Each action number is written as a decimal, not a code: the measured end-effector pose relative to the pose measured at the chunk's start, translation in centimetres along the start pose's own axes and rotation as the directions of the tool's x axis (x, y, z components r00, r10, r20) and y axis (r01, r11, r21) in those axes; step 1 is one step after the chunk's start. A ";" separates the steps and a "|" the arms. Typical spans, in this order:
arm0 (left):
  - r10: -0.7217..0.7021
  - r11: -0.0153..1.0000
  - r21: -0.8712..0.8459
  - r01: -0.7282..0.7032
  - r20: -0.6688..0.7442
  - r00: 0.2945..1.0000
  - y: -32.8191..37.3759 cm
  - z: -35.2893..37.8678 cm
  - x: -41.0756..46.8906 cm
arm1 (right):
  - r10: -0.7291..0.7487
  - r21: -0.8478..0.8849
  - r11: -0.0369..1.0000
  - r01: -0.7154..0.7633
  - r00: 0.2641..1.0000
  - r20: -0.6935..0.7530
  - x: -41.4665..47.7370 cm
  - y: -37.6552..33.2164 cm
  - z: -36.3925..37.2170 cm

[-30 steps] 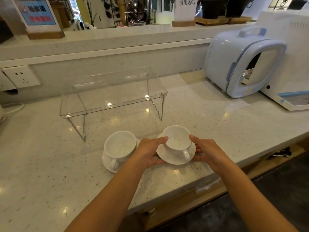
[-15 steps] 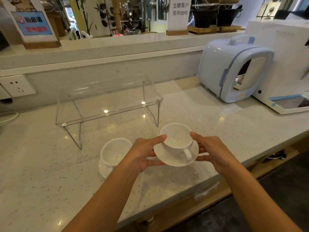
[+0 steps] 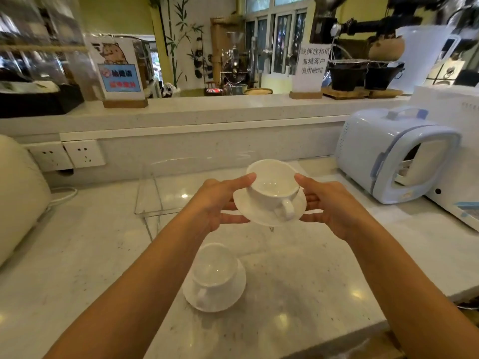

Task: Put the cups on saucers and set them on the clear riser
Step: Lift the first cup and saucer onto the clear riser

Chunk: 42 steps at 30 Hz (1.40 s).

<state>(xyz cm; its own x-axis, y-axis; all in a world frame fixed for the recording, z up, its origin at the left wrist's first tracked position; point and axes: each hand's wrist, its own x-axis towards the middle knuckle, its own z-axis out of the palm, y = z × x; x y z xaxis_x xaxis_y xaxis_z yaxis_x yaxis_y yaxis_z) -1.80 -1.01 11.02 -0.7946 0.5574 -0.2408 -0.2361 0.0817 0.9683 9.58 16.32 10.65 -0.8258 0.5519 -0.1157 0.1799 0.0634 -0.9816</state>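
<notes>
I hold a white cup [image 3: 272,187] on its white saucer [image 3: 261,217] in the air with both hands. My left hand [image 3: 215,206] grips the saucer's left edge, thumb on the cup's rim. My right hand [image 3: 329,206] grips the right edge, thumb against the cup. The cup's handle points toward me. The held pair hangs over the right part of the clear riser [image 3: 155,195], which stands on the counter behind. A second white cup [image 3: 213,268] sits on its saucer [image 3: 233,291] on the counter, below my left forearm.
A pale blue appliance [image 3: 383,156] with a handle stands at the right, a white machine [image 3: 456,141] behind it. A cream-coloured object [image 3: 18,198] fills the left edge. Wall sockets [image 3: 83,154] sit on the backsplash. A raised ledge [image 3: 207,110] carries signs and pots. The counter's front edge [image 3: 337,332] is near.
Both hands have lifted the right cup and saucer off the counter and carried them up and forward over the riser. The left cup and saucer stay where they were.
</notes>
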 end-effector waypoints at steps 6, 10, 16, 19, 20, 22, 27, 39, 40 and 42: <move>-0.023 1.000 -0.005 0.023 -0.097 0.995 1.2 -4.3 1.0 | -0.031 -0.003 1.000 0.031 0.995 0.090 3.4 -1.1 4.8; -0.026 1.000 -0.009 0.025 -0.165 0.986 1.9 -7.4 2.3 | -0.035 -0.001 0.999 0.036 0.987 0.156 5.4 -1.9 8.0; -0.011 0.997 0.071 0.029 -0.234 0.972 2.8 -11.2 4.3 | -0.021 0.033 0.999 0.015 0.981 0.194 8.1 -2.8 12.3; 0.022 0.993 0.115 0.013 -0.297 0.955 2.8 -12.4 5.5 | 0.000 -0.009 1.000 0.002 0.981 0.193 9.3 -2.8 14.3; 0.037 0.990 0.141 0.008 -0.318 0.948 2.8 -12.6 5.9 | 0.006 -0.019 1.000 -0.002 0.980 0.196 9.7 -2.8 14.8; 0.052 0.986 0.166 0.006 -0.341 0.939 2.8 -13.2 6.6 | 0.013 -0.025 1.000 -0.008 0.979 0.202 10.5 -2.7 15.7; 0.042 0.983 0.183 0.028 -0.364 0.930 2.5 -14.2 7.8 | 0.030 -0.060 0.998 -0.018 0.978 0.205 11.9 -2.0 16.9; 0.001 0.926 0.358 0.117 -0.312 0.950 2.7 -15.0 9.0 | 0.006 -0.217 0.975 0.046 0.973 0.232 13.5 -1.7 17.1; -0.027 0.905 0.396 0.152 -0.303 0.953 3.0 -15.2 9.0 | 0.005 -0.226 0.973 0.051 0.971 0.238 13.5 -1.8 17.0; -0.110 0.850 0.469 0.241 -0.289 0.951 3.7 -15.7 8.8 | 0.021 -0.252 0.967 0.047 0.965 0.261 13.4 -2.1 16.8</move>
<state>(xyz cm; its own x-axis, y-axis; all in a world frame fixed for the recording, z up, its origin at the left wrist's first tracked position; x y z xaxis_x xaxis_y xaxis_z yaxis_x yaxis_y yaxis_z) -18.47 -8.71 11.45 -0.8913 0.2820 -0.3550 -0.1299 0.5915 0.7958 -10.81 9.62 8.65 -0.9326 0.3174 -0.1721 0.2700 0.2965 -0.9161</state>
